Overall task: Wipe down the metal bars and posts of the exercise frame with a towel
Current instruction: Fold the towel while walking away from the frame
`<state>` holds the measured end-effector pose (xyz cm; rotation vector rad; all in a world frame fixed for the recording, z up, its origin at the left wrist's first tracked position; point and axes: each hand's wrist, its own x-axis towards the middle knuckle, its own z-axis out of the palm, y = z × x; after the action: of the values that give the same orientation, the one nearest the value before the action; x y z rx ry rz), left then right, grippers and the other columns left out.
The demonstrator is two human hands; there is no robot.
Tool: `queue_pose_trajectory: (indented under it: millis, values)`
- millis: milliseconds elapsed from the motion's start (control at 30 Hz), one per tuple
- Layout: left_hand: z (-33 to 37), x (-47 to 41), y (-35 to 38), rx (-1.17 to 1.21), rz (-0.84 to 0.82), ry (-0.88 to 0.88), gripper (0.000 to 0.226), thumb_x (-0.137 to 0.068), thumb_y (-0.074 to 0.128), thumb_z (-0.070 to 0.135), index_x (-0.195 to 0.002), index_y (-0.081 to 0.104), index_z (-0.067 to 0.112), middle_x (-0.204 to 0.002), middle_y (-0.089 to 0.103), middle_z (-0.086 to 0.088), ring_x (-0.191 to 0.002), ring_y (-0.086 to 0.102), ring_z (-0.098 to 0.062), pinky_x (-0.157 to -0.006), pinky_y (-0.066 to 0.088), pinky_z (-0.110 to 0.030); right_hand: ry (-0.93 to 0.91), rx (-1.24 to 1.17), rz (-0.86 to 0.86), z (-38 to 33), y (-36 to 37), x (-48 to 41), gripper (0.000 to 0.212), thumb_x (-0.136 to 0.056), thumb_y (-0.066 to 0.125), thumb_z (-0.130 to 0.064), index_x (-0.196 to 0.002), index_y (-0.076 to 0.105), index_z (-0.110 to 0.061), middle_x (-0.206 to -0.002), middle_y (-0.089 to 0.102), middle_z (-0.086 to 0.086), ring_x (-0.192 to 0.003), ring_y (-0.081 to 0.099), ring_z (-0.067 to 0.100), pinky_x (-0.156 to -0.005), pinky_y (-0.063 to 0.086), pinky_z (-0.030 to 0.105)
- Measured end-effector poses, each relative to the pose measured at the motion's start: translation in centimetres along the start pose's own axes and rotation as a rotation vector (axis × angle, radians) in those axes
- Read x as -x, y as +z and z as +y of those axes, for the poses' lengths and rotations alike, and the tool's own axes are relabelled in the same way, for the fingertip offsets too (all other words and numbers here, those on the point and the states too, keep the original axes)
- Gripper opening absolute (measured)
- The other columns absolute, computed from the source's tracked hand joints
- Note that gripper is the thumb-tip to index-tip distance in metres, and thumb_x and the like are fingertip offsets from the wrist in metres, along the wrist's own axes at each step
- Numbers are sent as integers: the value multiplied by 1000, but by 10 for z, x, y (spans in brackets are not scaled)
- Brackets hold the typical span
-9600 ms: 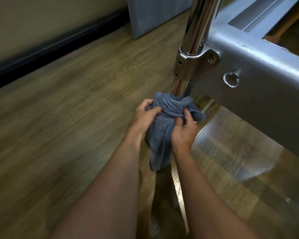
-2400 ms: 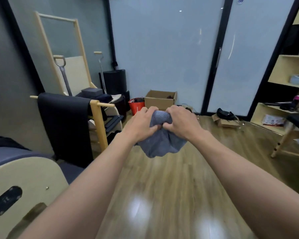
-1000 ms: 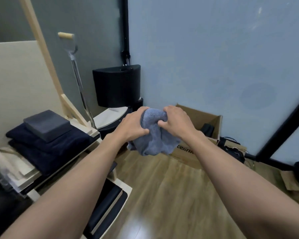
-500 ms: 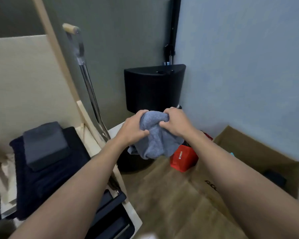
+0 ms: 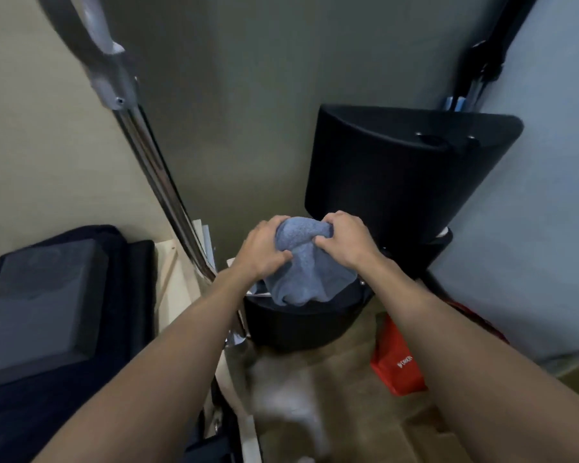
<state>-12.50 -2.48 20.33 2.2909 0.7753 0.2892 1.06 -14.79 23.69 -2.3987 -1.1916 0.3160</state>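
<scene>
Two hands hold one bunched blue-grey towel (image 5: 306,269) out in front of the person, in the middle of the view. The left hand (image 5: 264,250) grips its left side, fingers curled into the cloth. The right hand (image 5: 343,243) pinches the top right fold, thumb and fingers closed on it. The towel's loose end hangs down between the wrists (it touches no metal here).

To the left, a chrome post (image 5: 147,162) slants from the far upper left down toward the near middle, and its lower part passes behind the left forearm. A dull grey fitting (image 5: 112,78) is clamped round its upper part.

Beyond the hands stands a black curved-fronted unit (image 5: 405,175), against the grey wall (image 5: 248,68). At the near left a grey foam block (image 5: 37,295) lies on dark folded cloth (image 5: 127,262). A red bag (image 5: 398,365) sits on the wooden floor (image 5: 365,426) to the right, beside the right forearm. The floor area is blurred.
</scene>
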Motion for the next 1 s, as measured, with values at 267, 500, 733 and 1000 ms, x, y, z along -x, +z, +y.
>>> queue_pose_trajectory:
  millis: [267, 500, 733, 1000]
  values:
    - [-54, -122, 56, 7, 17, -234, 63, -77, 67, 18, -136, 45, 20, -123, 57, -7, -111, 54, -24, -93, 46, -35, 13, -87, -194, 68, 68, -160, 12, -83, 63, -23, -92, 65, -16, -99, 60, 3, -90, 59, 26, -78, 52, 40]
    - [-138, -209, 113, 69, -119, -517, 49, -81, 67, 10, -129, 58, 17, -122, 64, -8, -114, 59, -27, -97, 48, -34, 33, -97, -388, 129, 164, -249, 12, -86, 60, -21, -94, 61, -13, -105, 66, 12, -103, 60, 34, -80, 47, 36]
    - [-191, -213, 191, -253, -557, -651, 93, -66, 58, 75, -144, 34, 31, -145, 40, -7, -127, 44, -33, -102, 42, -47, -140, 10, -704, 171, 254, -246, 59, -95, 57, -19, -149, 34, -17, -158, 26, 7, -142, 31, 24, -111, 25, 29]
    - [-213, -180, 235, -86, -166, -832, 98, -84, 70, 42, -154, 3, 24, -150, 23, -18, -129, 39, -40, -100, 41, -50, -178, 280, -664, 168, 286, -235, 75, -97, 52, -33, -154, 3, -29, -162, -6, 3, -145, 19, 28, -112, 31, 40]
